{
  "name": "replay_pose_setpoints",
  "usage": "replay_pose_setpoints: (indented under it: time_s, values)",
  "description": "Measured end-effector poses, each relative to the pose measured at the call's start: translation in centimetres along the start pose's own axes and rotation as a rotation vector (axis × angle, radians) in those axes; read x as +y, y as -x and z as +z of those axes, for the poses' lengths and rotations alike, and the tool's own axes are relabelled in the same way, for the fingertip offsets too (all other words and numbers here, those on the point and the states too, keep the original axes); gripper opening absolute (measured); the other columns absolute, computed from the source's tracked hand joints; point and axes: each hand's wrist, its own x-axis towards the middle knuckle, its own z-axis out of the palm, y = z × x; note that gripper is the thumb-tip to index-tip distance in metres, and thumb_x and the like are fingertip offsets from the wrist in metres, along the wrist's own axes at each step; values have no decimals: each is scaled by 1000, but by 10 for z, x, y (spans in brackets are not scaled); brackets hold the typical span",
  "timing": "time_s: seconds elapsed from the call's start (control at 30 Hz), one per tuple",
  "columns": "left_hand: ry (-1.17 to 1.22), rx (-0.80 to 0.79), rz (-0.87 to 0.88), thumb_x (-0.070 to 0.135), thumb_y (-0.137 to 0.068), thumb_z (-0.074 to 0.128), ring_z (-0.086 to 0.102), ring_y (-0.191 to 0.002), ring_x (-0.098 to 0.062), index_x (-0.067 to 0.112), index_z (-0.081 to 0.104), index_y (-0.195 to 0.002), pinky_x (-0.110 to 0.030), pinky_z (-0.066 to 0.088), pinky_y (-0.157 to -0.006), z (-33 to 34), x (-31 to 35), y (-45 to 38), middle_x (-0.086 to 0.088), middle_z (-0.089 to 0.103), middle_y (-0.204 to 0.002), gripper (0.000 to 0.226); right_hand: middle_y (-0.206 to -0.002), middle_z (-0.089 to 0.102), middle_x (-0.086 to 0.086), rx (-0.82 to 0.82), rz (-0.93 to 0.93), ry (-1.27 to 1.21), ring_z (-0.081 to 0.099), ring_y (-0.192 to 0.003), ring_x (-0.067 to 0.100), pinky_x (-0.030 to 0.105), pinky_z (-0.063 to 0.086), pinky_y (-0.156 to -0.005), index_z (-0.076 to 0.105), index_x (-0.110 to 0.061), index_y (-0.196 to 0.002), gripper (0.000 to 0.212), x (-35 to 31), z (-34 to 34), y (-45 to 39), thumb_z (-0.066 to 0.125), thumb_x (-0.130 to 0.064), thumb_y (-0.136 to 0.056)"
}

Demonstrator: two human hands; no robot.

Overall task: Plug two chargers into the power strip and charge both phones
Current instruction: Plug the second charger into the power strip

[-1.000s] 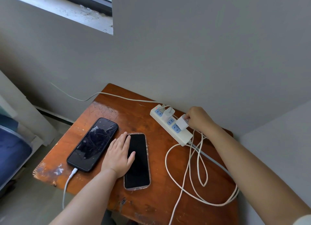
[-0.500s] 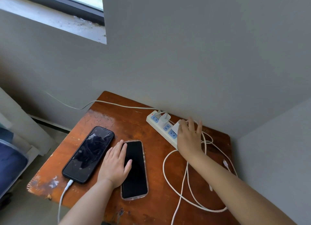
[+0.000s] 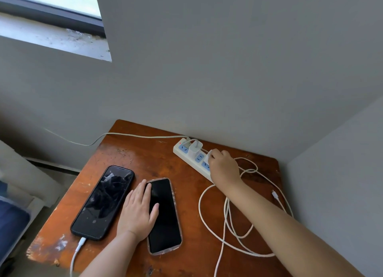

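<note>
1. Head view: second charger [image 3: 209,154], a white block, sits at the fingertips of the right hand [image 3: 222,167], over a socket of the power strip [image 3: 193,158]. Fingers are curled round it; whether the prongs are fully seated is hidden by the hand.
2. First charger [image 3: 195,148] stands plugged in, just beyond the right hand toward the strip's far end. One free blue socket lies between the two blocks.
3. Judgement: the right hand grips from above so it can push straight down; the strip lies against the wall, which likely braces it.
4. Left hand [image 3: 137,212] lies flat, fingers straight, on the table and the edge of the cased phone [image 3: 164,215]. It holds nothing; probably it steadies that phone for its cable.
5. Dark phone [image 3: 102,203], just outside the left hand, already has a white cable [image 3: 77,249] in its near end.
6. Loose cable [image 3: 228,220] loops beneath the right forearm; its free connector [image 3: 274,194] lies well outside that arm, near the table's right edge. The cased phone is not yet connected.
7. Room: the table [image 3: 145,158] is bare beyond the left fingertips. Both phones lie near the front edge. Wall and corner close off the space behind and outside the right hand, so withdrawal must be toward the person.
</note>
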Motion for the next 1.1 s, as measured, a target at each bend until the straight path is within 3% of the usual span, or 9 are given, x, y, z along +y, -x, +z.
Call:
replay_pose_setpoints:
  time_s: [0.13,0.23,0.6,0.7,0.8,0.93,1.0,1.1]
  values:
    - [15,4,1,58,-69,-5,11,-142,-21,11,14,-141,-28,-3,-111,-1,0,0,-10,13,-154,88,-109,59,14,36,5,45,54,-91,28,30,50,-67,56,3,-108,36,-5,4,-3,70,-5,-76]
    - [32,-2,0,58,-70,-3,13,-141,-23,10,17,-140,-29,-1,-111,-2,1,0,-11,15,-153,88,-121,51,16,5,-1,33,47,-101,30,32,47,-75,48,4,-118,34,-11,11,-7,57,-4,-86]
    - [68,1,0,57,-72,1,15,-141,-25,9,21,-140,-30,1,-111,-3,2,1,-12,18,-152,86,-132,45,11,55,27,-11,46,-107,25,28,45,-87,39,-2,-127,42,1,20,-2,55,-14,-89]
    - [65,-2,0,57,-72,0,15,-141,-25,9,20,-140,-31,0,-111,-3,2,0,-12,17,-152,86,-121,55,15,35,12,34,54,-96,27,30,50,-77,49,1,-118,42,-3,17,-3,66,-12,-81]
    - [38,-15,6,57,-74,0,12,-141,-24,10,16,-141,-29,-3,-111,-3,1,0,-11,13,-153,83,-91,70,12,86,21,111,62,-66,22,24,54,-53,67,1,-91,46,-7,12,-1,88,-14,-53]
    - [36,-14,4,47,-83,17,10,-142,-23,10,15,-141,-29,-3,-111,-2,0,1,-11,12,-154,69,-127,51,15,39,2,26,53,-96,28,31,48,-76,44,2,-122,40,-3,20,-3,58,-8,-86]
    - [52,-2,6,44,-90,24,12,-141,-24,10,17,-141,-31,-1,-112,-1,0,1,-11,14,-154,62,-127,51,15,71,19,21,52,-97,27,31,48,-75,44,1,-122,41,-1,22,-3,59,-8,-86]
    - [68,13,15,38,-93,35,10,-142,-23,11,15,-141,-31,-2,-113,1,-1,1,-10,12,-154,58,-110,62,17,81,45,2,59,-82,30,32,51,-62,55,4,-108,41,-4,19,-3,74,-3,-72]
